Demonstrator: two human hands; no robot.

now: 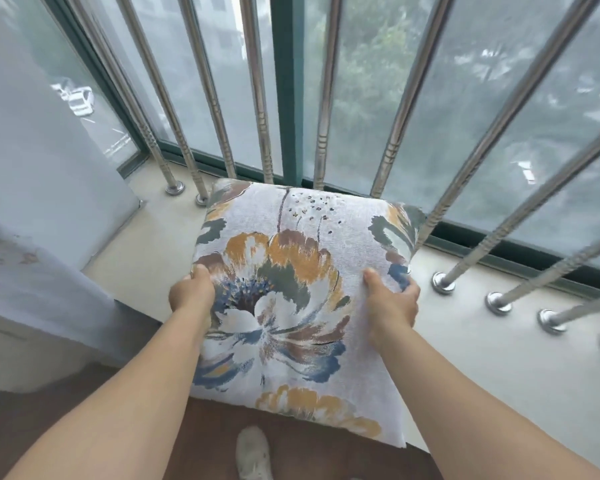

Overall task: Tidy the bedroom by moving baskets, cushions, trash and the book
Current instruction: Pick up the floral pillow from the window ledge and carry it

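A square white cushion (302,237) with a large orange, blue and grey flower print fills the middle of the view. Its far edge reaches the metal bars and its near edge hangs past the sill's front edge. My left hand (191,294) grips its left edge, thumb on top and fingers hidden underneath. My right hand (392,303) grips the right edge the same way. Whether the cushion rests on the sill or is held just above it cannot be told.
The pale stone window sill (499,358) runs from left to right. A row of steel bars (260,109) stands along it before the green-framed window. A white curtain (32,209) hangs at the left. Brown floor and one light shoe (253,455) lie below.
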